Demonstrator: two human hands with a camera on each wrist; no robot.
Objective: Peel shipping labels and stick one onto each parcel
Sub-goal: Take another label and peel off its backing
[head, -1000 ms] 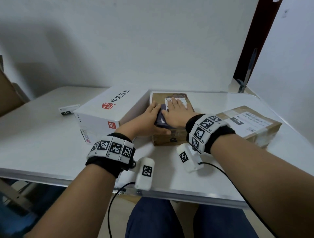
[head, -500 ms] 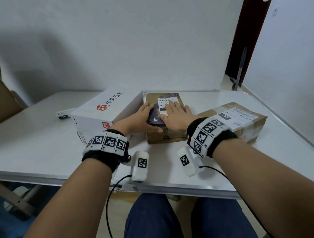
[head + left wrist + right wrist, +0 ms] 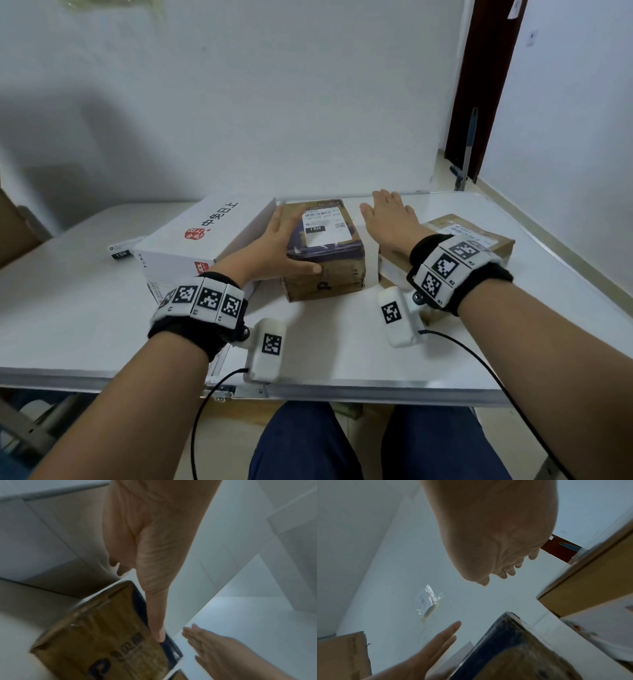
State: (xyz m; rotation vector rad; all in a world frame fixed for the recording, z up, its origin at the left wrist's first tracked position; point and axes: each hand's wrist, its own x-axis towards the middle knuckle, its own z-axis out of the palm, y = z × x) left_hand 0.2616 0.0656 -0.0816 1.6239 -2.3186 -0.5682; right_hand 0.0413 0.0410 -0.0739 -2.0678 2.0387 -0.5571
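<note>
A brown parcel [image 3: 325, 270] with dark tape stands mid-table, a white shipping label [image 3: 323, 228] stuck flat on its top. My left hand [image 3: 281, 236] rests against its left side with straight fingers, the thumb lying along the near top edge; the left wrist view shows that thumb on the parcel [image 3: 106, 635]. My right hand [image 3: 388, 219] hovers flat and empty just right of the parcel, fingers straight, touching nothing. A second brown parcel [image 3: 486, 240] with its own label lies under my right wrist. A white box [image 3: 205, 236] stands at the left.
A loose label strip [image 3: 120, 251] lies on the white table [image 3: 85, 308] left of the white box. The wall runs close behind the parcels. Brown cardboard [image 3: 342, 655] stands off the table's left end. The near table edge is at my lap.
My right hand has lifted off the label on the middle parcel and moved to the right of it. The left hand stays at the parcel's left side.
</note>
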